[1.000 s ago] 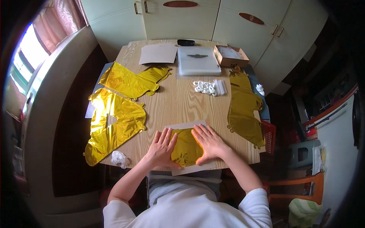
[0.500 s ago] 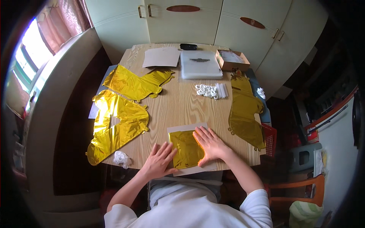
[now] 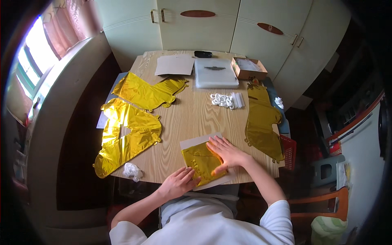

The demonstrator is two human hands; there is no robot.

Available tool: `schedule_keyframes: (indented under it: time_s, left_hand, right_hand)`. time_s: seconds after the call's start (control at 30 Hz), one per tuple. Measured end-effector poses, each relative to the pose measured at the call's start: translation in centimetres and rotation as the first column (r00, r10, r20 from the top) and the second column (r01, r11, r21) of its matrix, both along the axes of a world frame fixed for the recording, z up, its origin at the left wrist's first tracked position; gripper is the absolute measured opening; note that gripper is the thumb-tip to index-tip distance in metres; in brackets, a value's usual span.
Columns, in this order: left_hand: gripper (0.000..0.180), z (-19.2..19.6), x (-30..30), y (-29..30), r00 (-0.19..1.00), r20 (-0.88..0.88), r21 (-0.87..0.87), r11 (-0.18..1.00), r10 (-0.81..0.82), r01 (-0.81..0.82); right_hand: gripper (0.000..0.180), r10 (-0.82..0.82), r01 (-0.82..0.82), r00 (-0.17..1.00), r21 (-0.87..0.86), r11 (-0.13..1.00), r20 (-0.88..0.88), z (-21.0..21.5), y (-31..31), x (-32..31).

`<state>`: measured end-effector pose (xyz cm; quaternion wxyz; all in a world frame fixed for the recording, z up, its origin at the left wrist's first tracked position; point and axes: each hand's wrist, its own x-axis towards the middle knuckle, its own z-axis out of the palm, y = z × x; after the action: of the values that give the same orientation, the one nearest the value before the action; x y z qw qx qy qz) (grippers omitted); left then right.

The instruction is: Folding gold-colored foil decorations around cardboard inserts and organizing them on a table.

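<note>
A folded gold foil balloon (image 3: 199, 158) lies flat on a pale sheet of card (image 3: 199, 140) at the table's near edge. It sits slightly askew on the card, and its surface is creased. My right hand (image 3: 229, 156) rests on the right part of the foil, fingers stretched and thumb spread apart. At the foil's lower left edge is my left hand (image 3: 179, 183), its fingers extended and the tips touching the foil. Neither hand grips anything. Two flat, uninflated gold foil balloons (image 3: 132, 141) lie on the left, and another gold foil balloon (image 3: 263, 118) on the right.
Toward the back are a stack of pale cards (image 3: 174, 65), a clear plastic stack (image 3: 216, 75), a black object (image 3: 203, 54) and an open cardboard box (image 3: 248, 68). White ribbon coils (image 3: 221, 100) lie mid-table. Crumpled white material (image 3: 132, 171) sits near the left front edge.
The foil and card have turned a little, the foil's lower end shifting right. My left hand has moved down and right to its lower left edge. My right hand stays on the foil.
</note>
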<state>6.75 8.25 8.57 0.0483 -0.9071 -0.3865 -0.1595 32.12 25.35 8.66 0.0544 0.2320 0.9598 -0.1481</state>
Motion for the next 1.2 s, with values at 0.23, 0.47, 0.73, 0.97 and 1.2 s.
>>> schedule_keyframes:
  time_s: [0.23, 0.47, 0.73, 0.97, 1.2]
  left_hand:
    - [0.043, -0.7, 7.4, -0.3, 0.966, -0.086, 0.044, 0.969, 0.245, -0.242]
    - [0.04, -0.4, 11.3, 2.1, 0.951, -0.021, -0.113, 0.945, 0.308, -0.308]
    - [0.033, 0.5, 1.7, 4.7, 0.934, 0.161, -0.098, 0.947, 0.319, -0.306]
    - [0.033, 0.5, -3.3, 5.1, 0.96, 0.174, -0.237, 0.956, 0.219, -0.175]
    - [0.037, 0.1, -4.7, 5.9, 0.991, 0.078, -0.206, 0.975, 0.106, -0.088]
  right_hand:
    - [0.072, -0.285, 0.283, 0.923, -0.046, 0.958, -0.258, -0.3, -0.5, -1.2]
    - [0.063, -0.28, 0.3, 0.928, 0.044, 0.953, -0.247, -3.1, -2.2, -2.9]
    - [0.073, -0.276, 0.333, 0.924, 0.205, 0.92, -0.265, -3.9, -2.8, -3.4]
    - [0.089, -0.283, 0.328, 0.933, 0.2, 0.923, -0.221, -3.0, -3.2, -3.6]
    - [0.084, -0.26, 0.29, 0.951, 0.198, 0.936, -0.165, -2.3, -3.3, -3.7]
